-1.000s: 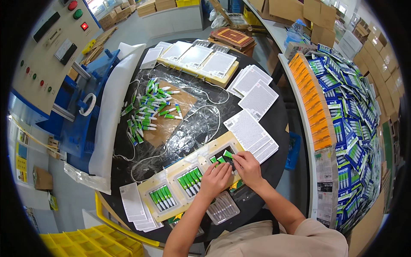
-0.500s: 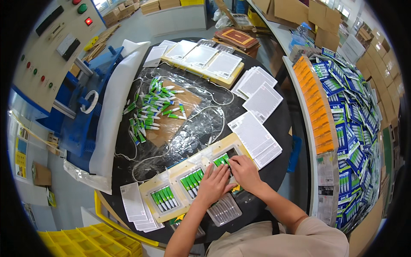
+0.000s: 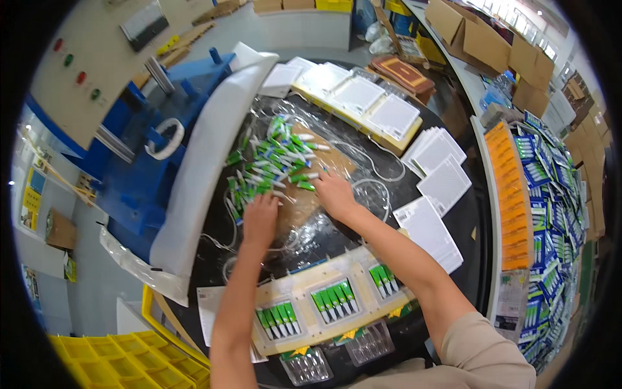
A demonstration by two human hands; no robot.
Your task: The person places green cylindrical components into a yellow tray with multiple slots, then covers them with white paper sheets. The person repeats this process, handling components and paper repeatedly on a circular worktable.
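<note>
My left hand (image 3: 262, 219) reaches to the near edge of a loose pile of small green-and-white glue tubes (image 3: 269, 159), its fingers bent down among them. My right hand (image 3: 335, 194) is at the pile's right side, fingertips closed at a glue tube (image 3: 305, 185). Below my forearms lies a cream-coloured holder (image 3: 301, 285) with three clear blister trays in its recesses. Several tubes stand side by side in the left tray (image 3: 278, 320) and the middle tray (image 3: 334, 301). The right tray (image 3: 383, 281) also holds tubes, partly hidden by my right forearm.
Stacked white cards (image 3: 431, 236) lie on the round black table's right side. A second holder (image 3: 363, 110) with cards stands at its far edge. Unfilled blister trays (image 3: 369, 343) lie near me. Blue machinery (image 3: 139, 168) stands left, a heap of packed blister cards (image 3: 551, 246) right.
Both my hands have left the right tray of the near holder and moved away from me to the tube pile. My view has shifted, and the near trays now show more fully.
</note>
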